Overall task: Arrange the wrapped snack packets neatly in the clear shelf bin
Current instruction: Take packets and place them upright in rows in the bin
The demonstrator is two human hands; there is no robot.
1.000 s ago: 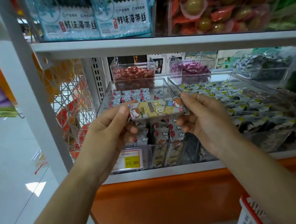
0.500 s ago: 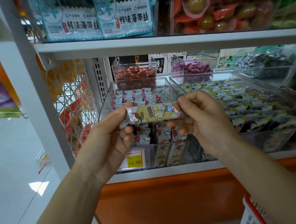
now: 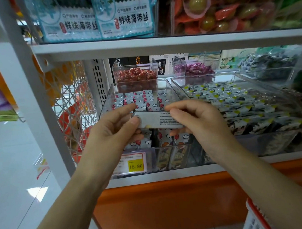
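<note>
The step in hand looks like orienting one packet before placing it. The left hand (image 3: 112,133) and right hand (image 3: 199,127) each pinch an end of a long, flat, silvery-grey wrapped snack packet (image 3: 154,120), held level just above the front of the clear plastic shelf bin (image 3: 108,101), fine-print side toward the camera. Next it should go down into the dark gap among the white packets with red balloons and clouds (image 3: 142,101), probably edge-on like them; the row beneath is partly hidden.

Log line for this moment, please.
left hand: holds packet | right hand: holds packet | packet: text side up, over bin | placed: no
</note>
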